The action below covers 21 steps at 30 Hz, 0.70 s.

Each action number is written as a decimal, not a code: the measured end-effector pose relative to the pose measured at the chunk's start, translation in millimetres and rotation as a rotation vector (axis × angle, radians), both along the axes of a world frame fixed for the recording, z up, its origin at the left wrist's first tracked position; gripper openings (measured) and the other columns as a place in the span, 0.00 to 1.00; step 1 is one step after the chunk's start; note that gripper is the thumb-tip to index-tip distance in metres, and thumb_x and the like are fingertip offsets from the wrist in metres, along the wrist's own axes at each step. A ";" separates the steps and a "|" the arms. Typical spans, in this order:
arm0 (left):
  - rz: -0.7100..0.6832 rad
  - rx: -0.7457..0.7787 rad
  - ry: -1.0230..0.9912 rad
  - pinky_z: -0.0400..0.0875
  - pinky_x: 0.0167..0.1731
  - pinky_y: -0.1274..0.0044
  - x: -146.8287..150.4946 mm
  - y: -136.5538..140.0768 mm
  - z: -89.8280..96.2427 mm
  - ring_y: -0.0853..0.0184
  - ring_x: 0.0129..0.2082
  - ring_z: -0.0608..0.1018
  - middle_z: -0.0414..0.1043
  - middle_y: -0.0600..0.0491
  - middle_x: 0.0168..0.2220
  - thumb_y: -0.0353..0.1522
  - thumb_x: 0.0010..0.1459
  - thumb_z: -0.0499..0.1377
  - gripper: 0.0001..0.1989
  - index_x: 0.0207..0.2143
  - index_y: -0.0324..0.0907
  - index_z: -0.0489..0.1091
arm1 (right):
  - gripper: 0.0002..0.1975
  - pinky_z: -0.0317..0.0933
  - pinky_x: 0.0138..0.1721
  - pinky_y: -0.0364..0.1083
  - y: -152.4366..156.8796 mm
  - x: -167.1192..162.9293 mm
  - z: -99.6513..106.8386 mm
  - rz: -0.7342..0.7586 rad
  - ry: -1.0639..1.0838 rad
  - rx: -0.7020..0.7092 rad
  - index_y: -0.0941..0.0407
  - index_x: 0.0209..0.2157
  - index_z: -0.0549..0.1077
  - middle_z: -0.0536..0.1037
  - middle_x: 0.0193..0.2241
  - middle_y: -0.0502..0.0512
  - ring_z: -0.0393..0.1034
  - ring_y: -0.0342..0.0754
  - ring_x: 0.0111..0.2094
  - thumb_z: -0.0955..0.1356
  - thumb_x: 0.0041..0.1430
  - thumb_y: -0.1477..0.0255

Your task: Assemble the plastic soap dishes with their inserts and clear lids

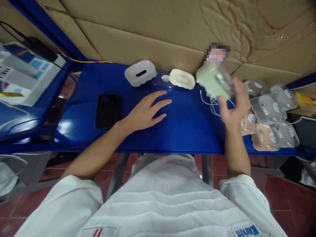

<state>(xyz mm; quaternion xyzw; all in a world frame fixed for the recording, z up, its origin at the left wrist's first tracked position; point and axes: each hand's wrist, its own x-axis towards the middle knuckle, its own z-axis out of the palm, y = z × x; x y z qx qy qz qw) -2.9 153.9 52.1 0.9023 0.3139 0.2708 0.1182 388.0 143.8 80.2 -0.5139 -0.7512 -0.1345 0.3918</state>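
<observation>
Green soap box (214, 82) clasped in right hand (234, 105) grip, left hand (145, 112) flat, fingers spread on blue table (185, 128)

Packing workstation: blue bench (187, 131), stacked packaged soap dishes (271, 115).

Black phone (107, 110) — blue table (182, 128)

Two hands (145, 113), one phone (107, 110); six packed soap boxes (268, 108), two open trays (140, 73)
</observation>
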 end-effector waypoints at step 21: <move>0.246 0.011 0.128 0.57 0.70 0.43 16.6 48.3 -30.3 0.41 0.67 0.74 0.73 0.36 0.67 0.41 0.73 0.55 0.23 0.64 0.43 0.74 | 0.30 0.57 0.69 0.64 49.2 8.4 -27.2 -0.206 -0.029 -0.099 0.61 0.65 0.74 0.75 0.63 0.76 0.67 0.65 0.66 0.56 0.80 0.55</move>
